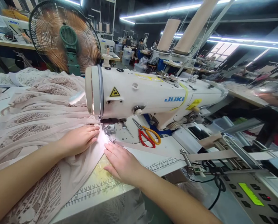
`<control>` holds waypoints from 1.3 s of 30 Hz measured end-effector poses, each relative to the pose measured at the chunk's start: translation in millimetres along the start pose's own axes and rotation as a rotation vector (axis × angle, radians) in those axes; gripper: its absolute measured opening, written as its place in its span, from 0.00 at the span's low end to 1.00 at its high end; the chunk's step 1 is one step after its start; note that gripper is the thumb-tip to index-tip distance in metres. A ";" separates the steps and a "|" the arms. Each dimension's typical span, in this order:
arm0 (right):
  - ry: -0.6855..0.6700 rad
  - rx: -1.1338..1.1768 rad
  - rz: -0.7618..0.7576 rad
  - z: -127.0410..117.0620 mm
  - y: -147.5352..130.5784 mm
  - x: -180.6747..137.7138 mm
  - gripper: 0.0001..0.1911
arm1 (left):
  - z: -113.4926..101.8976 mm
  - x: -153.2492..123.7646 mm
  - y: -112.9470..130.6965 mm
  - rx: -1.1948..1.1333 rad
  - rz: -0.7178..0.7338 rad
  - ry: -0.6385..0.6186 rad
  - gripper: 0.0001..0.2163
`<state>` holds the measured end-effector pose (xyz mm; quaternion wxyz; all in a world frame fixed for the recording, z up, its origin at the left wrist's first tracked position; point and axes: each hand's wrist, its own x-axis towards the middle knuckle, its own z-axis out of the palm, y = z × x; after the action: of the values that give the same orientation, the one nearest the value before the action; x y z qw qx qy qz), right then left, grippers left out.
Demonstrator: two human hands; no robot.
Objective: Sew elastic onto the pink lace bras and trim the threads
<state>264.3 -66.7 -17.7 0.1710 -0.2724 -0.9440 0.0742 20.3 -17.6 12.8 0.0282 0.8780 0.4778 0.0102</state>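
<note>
My left hand (79, 139) lies flat, fingers stretched out, on pale beige fabric (82, 165) just left of the needle area of a white JUKI sewing machine (153, 96). My right hand (121, 163) rests flat on the fabric's edge and the table, fingers pointing toward the presser foot (105, 127). A beige elastic strip (139, 146) runs from the needle plate to the right. The fabric has lace panels (45, 193) near my left forearm.
Red- and orange-handled scissors (148, 137) lie on the machine bed. A pile of beige lace pieces (40, 102) sits at left, with a standing fan (65, 37) behind. A control panel with a green display (251, 194) is at right. Thread cones (169, 34) stand behind the machine.
</note>
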 end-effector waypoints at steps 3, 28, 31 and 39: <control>0.002 -0.010 0.008 1.9 1.1 4.6 0.27 | -8.3 4.9 -3.1 0.005 0.011 0.009 0.22; -0.174 -0.107 0.258 -6.2 -26.6 51.7 0.35 | 17.6 -38.6 -16.3 0.134 0.264 0.116 0.24; -0.159 -0.084 0.237 -7.5 -26.5 46.2 0.33 | 15.1 -32.3 -24.1 0.133 0.264 0.095 0.24; -0.432 0.357 -0.206 -68.6 -50.3 -21.7 0.14 | -7.2 -35.6 -6.4 0.178 0.152 0.116 0.22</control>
<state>281.9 -117.5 51.7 0.0179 -0.1186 -0.9532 0.2777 -4.7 -43.7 19.9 -0.0782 0.9086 0.4097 0.0204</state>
